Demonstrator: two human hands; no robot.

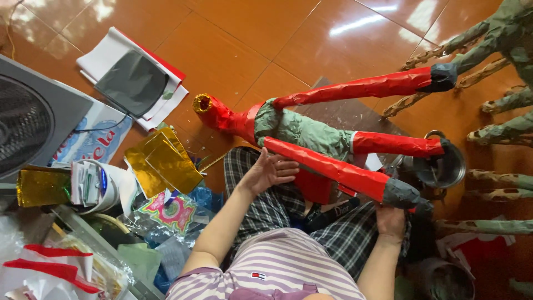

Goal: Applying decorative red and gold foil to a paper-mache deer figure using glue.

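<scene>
My right hand (390,221) is closed around the grey end of the paper figure (311,139), gripping 1 red limb at its tip just above my checked lap (266,205). My left hand (269,169) rests open, fingers spread, flat against the same red limb nearer the green body. Beyond my right hand sits a metal pot (444,166). Left of my left hand lie gold foil sheets (164,161), and farther out white and red paper (133,78) on the orange tiled floor (311,28)
</scene>
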